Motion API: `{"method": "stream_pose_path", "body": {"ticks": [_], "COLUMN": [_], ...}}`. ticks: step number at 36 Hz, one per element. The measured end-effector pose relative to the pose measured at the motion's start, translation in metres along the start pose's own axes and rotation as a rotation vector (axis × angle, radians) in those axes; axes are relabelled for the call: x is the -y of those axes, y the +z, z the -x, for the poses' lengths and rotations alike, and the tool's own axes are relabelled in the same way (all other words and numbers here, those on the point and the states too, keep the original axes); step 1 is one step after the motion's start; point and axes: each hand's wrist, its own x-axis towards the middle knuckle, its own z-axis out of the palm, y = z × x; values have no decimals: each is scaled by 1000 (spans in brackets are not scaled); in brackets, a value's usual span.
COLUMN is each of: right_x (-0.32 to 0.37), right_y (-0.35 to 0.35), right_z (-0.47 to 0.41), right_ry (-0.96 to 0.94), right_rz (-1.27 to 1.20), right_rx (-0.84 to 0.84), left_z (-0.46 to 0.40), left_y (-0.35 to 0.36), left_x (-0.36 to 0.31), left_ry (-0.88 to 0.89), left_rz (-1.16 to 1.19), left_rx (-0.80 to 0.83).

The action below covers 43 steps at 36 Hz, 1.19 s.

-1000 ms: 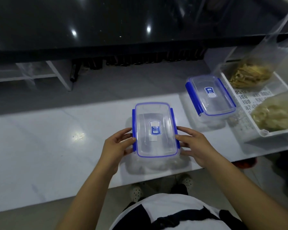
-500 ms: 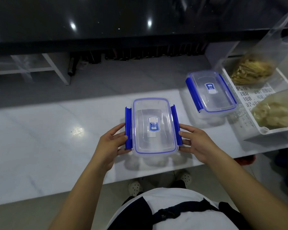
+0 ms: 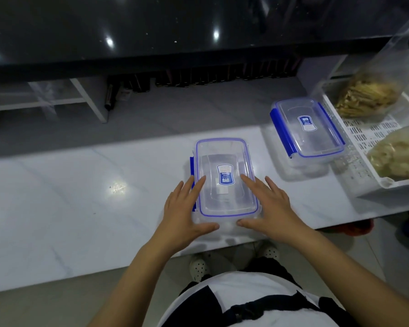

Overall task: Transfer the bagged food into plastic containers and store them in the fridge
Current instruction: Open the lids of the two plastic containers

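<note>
A clear plastic container (image 3: 224,159) with a blue-rimmed lid and blue side clips stands near the front edge of the white counter. My left hand (image 3: 183,208) lies on its left side, fingers straight over the left clip and lid edge, thumb at the near corner. My right hand (image 3: 267,204) lies on its right side the same way, covering the right clip. A second closed container (image 3: 306,129) stands to the right. A bag of yellow strips (image 3: 366,95) and a bag of pale food (image 3: 399,156) lie in a white basket (image 3: 364,138).
The white marble counter (image 3: 69,208) stretches left of the container. Behind it runs a lower grey surface (image 3: 175,107) under a glossy black top (image 3: 151,31), with dark bottles (image 3: 198,76) lined up and a white rack (image 3: 57,100). My feet stand below the counter edge.
Both hands have moved from the side clips up onto the lid's edges, fingers now flat. The blue clips had swung outward half a second ago; now the right one is covered.
</note>
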Motion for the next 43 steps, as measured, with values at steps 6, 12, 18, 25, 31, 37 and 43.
{"method": "stream_pose_path", "body": {"ticks": [6, 12, 18, 25, 31, 37, 43], "right_x": [-7, -17, -19, -11, 10, 63, 142], "right_y": [6, 7, 2, -8, -16, -13, 39], "right_z": [-8, -15, -27, -57, -63, -60, -69], "right_ry": [-25, -41, -57, -96, -165, -296, -341], "right_rz": [32, 160, 55, -14, 26, 78, 53], "right_rx": [-37, -60, -6, 18, -10, -74, 21], "left_z": [-2, -3, -12, -31, -20, 18, 63], "left_y": [4, 7, 3, -15, -44, -82, -127], "left_x": [-1, -6, -18, -26, -28, -11, 47], "left_ry": [-17, -76, -165, -249, -255, -269, -262], "left_rz": [-15, 26, 18, 13, 21, 60, 22], "left_rx": [-57, -52, -49, -45, -99, -183, -248]}}
